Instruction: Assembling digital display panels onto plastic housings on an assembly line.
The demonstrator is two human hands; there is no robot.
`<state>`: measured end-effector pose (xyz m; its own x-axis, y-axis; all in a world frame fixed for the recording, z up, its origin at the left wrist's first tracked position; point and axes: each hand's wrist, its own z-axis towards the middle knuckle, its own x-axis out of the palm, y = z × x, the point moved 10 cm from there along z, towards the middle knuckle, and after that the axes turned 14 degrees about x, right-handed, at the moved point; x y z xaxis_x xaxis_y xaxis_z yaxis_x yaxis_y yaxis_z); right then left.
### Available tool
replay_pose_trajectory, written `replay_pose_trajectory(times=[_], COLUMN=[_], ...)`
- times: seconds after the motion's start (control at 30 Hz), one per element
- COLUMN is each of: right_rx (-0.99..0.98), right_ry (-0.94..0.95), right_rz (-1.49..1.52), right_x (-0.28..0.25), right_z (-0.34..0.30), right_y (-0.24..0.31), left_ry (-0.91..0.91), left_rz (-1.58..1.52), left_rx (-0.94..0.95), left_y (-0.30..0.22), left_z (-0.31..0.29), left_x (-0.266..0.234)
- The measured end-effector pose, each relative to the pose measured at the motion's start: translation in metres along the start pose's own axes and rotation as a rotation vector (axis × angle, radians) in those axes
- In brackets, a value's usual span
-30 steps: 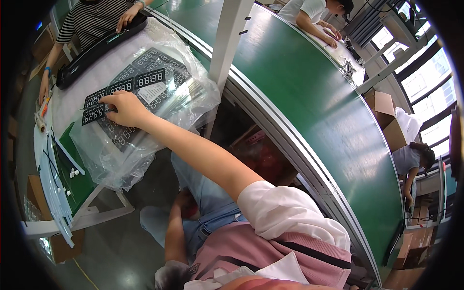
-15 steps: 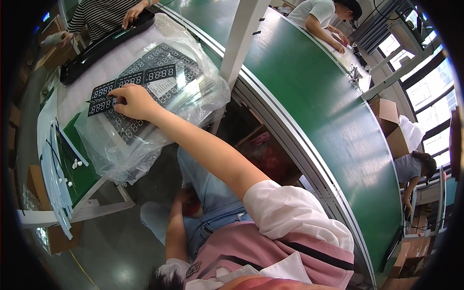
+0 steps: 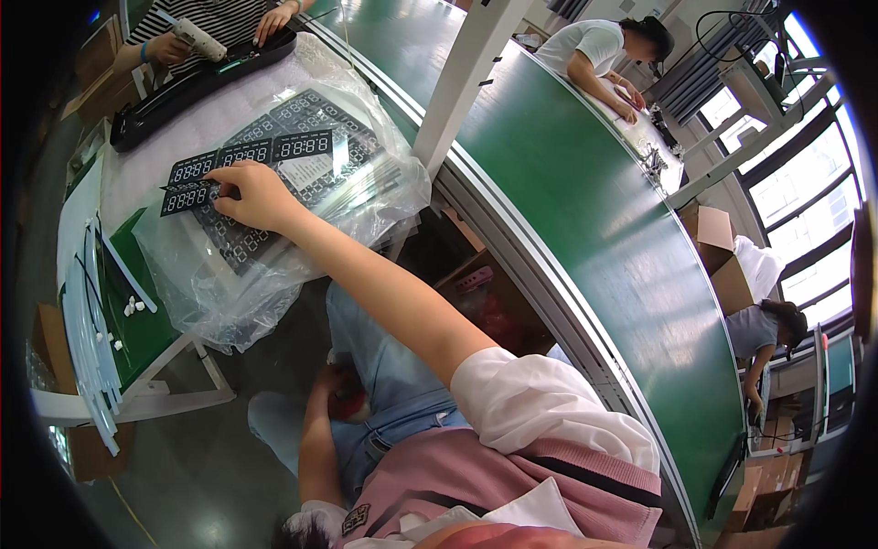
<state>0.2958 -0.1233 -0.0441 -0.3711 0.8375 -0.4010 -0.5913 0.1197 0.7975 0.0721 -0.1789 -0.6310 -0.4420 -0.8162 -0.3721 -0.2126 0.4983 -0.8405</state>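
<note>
My right hand (image 3: 254, 194) reaches over a plastic-covered work surface, its thumb and fingers pinched on the edge of a small black display panel (image 3: 186, 198) printed with white segment digits. That panel lies in line with more digit panels (image 3: 302, 145), which rest on a stack of similar sheets (image 3: 306, 112) inside a clear plastic bag (image 3: 247, 306). A white printed label (image 3: 306, 170) lies among the sheets. Down by my lap is my left hand (image 3: 335, 380), in shadow, with its fingers mostly hidden and a reddish patch beside it.
Across the surface, a co-worker holds a glue gun (image 3: 199, 39) over a long black housing (image 3: 174, 105). At left lie pale strips (image 3: 87, 339) and small white pieces (image 3: 133, 306). A white post (image 3: 466, 82) stands beside the green conveyor (image 3: 585, 229). Other people work beyond it.
The co-worker's hand has come in from the left with the glue gun, now over the black housing. My right hand stays at the panel, with only a slight shift of the whole view.
</note>
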Motion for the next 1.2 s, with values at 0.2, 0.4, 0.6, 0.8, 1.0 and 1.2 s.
replay_pose_trajectory(times=[0.2, 0.4, 0.6, 0.8, 1.0, 1.2], right_rx=[0.0, -0.018, -0.004, 0.04, 0.066, 0.157], right_ry=[0.021, 0.017, 0.09, 0.107, 0.157, 0.145], right_rz=[-0.051, -0.035, -0.047, -0.107, -0.082, -0.024], right_x=[-0.001, -0.001, 0.011, 0.001, 0.0, 0.006], right_z=[0.002, 0.005, 0.002, -0.001, 0.005, 0.004], right_y=[0.0, 0.003, 0.007, 0.002, -0.003, -0.001], left_ry=[0.01, -0.045, -0.1, -0.116, -0.084, -0.136], left_rz=[-0.051, -0.07, -0.062, -0.005, 0.159, 0.156], left_rx=[0.011, 0.026, 0.014, 0.071, -0.089, -0.121], left_y=[0.011, 0.024, 0.017, -0.03, -0.06, -0.038], left_z=[0.008, 0.011, -0.007, -0.006, -0.009, -0.018], left_x=[0.003, -0.003, -0.002, -0.002, -0.018, -0.016])
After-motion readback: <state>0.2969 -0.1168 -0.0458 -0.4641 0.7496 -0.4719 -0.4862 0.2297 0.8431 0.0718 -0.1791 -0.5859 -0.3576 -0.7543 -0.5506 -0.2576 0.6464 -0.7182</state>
